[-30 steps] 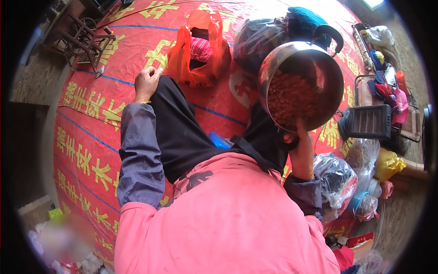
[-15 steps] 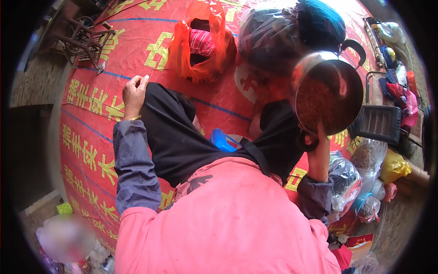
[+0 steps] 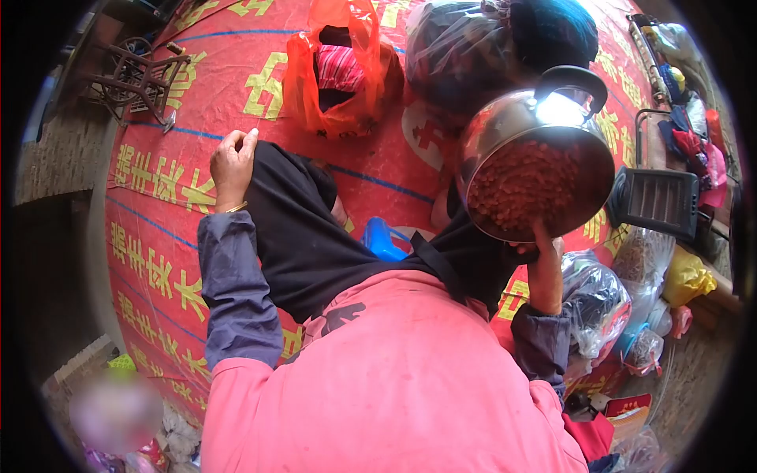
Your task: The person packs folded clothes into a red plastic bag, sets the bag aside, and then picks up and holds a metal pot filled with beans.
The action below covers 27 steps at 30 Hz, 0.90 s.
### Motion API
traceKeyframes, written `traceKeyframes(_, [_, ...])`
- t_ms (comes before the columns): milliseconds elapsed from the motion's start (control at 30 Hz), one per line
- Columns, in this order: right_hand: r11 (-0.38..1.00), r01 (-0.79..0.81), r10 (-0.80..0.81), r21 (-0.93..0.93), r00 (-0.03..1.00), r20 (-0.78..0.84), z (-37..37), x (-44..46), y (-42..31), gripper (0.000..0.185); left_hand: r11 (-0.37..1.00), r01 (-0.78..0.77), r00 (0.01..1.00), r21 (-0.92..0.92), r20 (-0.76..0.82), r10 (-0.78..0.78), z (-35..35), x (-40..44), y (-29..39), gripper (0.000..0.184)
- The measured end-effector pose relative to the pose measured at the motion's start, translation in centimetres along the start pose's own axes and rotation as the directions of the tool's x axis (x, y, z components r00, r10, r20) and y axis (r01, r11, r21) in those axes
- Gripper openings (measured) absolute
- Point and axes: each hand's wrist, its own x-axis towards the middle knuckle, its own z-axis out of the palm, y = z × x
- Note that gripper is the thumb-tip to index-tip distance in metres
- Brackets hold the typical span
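Note:
A shiny steel pot (image 3: 497, 130) is tilted with its mouth toward me, above my right knee. Inside lie many small reddish pieces (image 3: 524, 185), which look like peanuts or beans. My right hand (image 3: 544, 260) grips the pot at its near side, thumb over the rim; the near handle is mostly hidden by the hand. A dark handle (image 3: 572, 83) sticks up on the far side. My left hand (image 3: 233, 169) rests by my left knee, fingers curled together with nothing seen in them.
A red plastic bag (image 3: 343, 75) holding striped cloth stands ahead, beside a large clear bag (image 3: 461, 55). A blue object (image 3: 384, 239) lies between my legs. To the right are a black lamp-like panel (image 3: 658, 203) and several filled bags. A metal frame (image 3: 138, 75) stands far left.
The pot has moved left and its mouth has turned more toward me, so more of the pieces show. My right hand moved with it. My left hand has stayed put.

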Motion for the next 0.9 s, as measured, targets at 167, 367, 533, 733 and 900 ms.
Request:
traceKeyframes(167, [0.998, 0.052, -0.054, -0.034, 0.997, -0.052, 0.7, -0.1, 1.2, 0.04, 0.999, -0.038, 0.999, 0.036, -0.024, 0.039, 0.4, -0.2, 0.1, 0.036])
traceKeyframes(367, [0.999, 0.039, -0.04, -0.028, 0.999, -0.012, 0.7, 0.3, 1.0, 0.039, 0.96, -0.181, 0.977, 0.215, -0.07, 0.2, 1.4, -0.8, 0.9, 0.029])
traceKeyframes(533, [1.0, 0.002, -0.002, -0.011, 0.999, 0.036, 0.8, 0.3, 0.0, 0.043, 0.949, -0.191, 0.972, 0.25, -0.084, 0.218, 1.4, -0.8, 1.1, 0.029])
traceKeyframes(733, [1.0, 0.008, -0.009, 0.025, 1.0, 0.026, 0.7, 0.6, 1.0, 0.045, 0.954, -0.173, 0.978, 0.247, -0.072, 0.196, 1.5, -0.7, 1.2, 0.029])
traceKeyframes(900, [0.999, 0.025, -0.026, 0.032, 0.999, 0.033, 0.6, 0.4, 1.1, 0.043, 0.956, -0.172, 0.978, 0.237, -0.074, 0.194, 1.5, -0.8, 1.2, 0.03])
